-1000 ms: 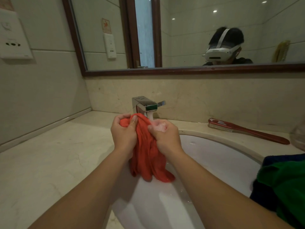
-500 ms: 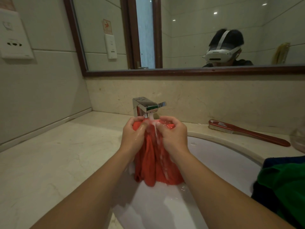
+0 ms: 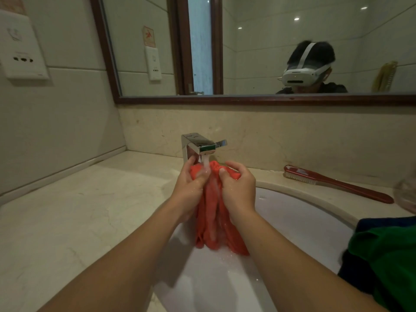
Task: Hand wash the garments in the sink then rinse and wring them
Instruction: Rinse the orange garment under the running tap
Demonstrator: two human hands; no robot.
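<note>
Left hand (image 3: 188, 188): fingers curled, gripping the red garment (image 3: 216, 217)
Right hand (image 3: 239, 192): fingers curled, gripping its other side
Tap (image 3: 198, 145): water runs onto it

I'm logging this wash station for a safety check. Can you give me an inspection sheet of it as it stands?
Surface: pale stone counter around a white sink, water drops in the basin.
Job's things: red garment under the running tap, lower end hanging into the sink; green garment on a dark blue garment at the sink's right rim.
Clutter: red brush lying on the counter behind the sink; a clear object at the right edge, too blurred to name.
Grips: left hand and right hand each hold the red garment's top.
Cables: nothing seen.
Surroundings: wall socket on the left, mirror above the counter.
</note>
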